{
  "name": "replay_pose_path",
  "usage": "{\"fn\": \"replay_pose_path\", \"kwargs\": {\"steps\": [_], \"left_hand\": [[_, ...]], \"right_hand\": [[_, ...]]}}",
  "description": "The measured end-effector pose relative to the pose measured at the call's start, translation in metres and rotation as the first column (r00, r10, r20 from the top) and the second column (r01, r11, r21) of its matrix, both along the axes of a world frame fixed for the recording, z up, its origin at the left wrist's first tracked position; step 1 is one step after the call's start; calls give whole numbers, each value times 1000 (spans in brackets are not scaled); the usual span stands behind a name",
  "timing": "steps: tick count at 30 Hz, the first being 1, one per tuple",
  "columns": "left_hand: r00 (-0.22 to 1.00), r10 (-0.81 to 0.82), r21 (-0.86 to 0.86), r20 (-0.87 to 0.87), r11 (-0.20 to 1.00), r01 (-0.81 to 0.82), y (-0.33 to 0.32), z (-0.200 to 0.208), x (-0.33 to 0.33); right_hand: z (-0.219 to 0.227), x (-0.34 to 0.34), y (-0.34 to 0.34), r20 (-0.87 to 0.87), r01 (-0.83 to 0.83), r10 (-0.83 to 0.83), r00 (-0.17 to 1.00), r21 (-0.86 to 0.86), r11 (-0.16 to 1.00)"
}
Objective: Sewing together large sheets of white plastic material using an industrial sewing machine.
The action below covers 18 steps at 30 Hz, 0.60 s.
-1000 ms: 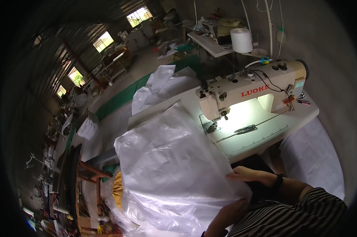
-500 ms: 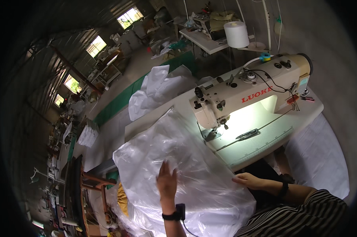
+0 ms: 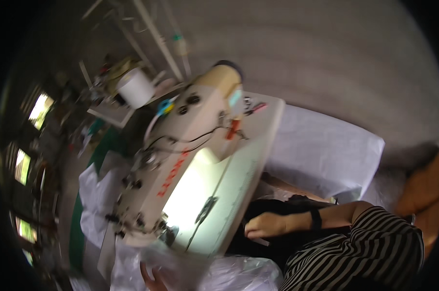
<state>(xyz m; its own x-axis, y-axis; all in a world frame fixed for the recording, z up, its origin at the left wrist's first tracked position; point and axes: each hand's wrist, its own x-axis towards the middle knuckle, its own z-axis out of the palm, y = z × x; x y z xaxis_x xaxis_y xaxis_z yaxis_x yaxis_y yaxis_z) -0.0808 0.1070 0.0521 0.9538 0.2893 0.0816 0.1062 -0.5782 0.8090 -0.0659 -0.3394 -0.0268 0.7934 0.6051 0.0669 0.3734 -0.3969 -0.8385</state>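
My left hand (image 3: 153,280) is at the lower edge, partly cut off and blurred, fingers apart against the clear plastic over white sheeting (image 3: 243,271). Over my dark-clothed lap, my right hand (image 3: 266,225) has its fingers curled closed. A small white strip (image 3: 261,241) sticks out beneath them; its kind is unclear. Just left of that hand stands the cream sewing machine (image 3: 180,145), its lamp lighting the bed. Thread snips (image 3: 206,209) lie on the lit table (image 3: 239,194).
White sheeting (image 3: 321,145) hangs beyond the table's right edge, before a grey wall. A white thread cone (image 3: 135,88) stands behind the machine. More crumpled white material (image 3: 100,199) lies left of it. An orange-brown surface (image 3: 428,203) shows at far right.
The view has swung right, so the machine appears further left and tilted. My right hand has left the edge of the plastic, and its fingers are now curled, with the white strip showing.
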Motion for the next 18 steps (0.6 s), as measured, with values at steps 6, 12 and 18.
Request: {"fn": "replay_pose_path", "kwargs": {"steps": [6,12,18], "left_hand": [[931,-365,-592,21,746,305,-174,31,-61],[830,-529,-213,-176,844,492,-274,9,-78],[856,-494,-211,-151,862,461,-290,-12,-53]], "right_hand": [[-58,55,-124,394,266,-74,916,-461,847],[-233,170,-180,735,618,260,627,-672,409],[-203,190,-142,436,339,434,788,-897,284]]}}
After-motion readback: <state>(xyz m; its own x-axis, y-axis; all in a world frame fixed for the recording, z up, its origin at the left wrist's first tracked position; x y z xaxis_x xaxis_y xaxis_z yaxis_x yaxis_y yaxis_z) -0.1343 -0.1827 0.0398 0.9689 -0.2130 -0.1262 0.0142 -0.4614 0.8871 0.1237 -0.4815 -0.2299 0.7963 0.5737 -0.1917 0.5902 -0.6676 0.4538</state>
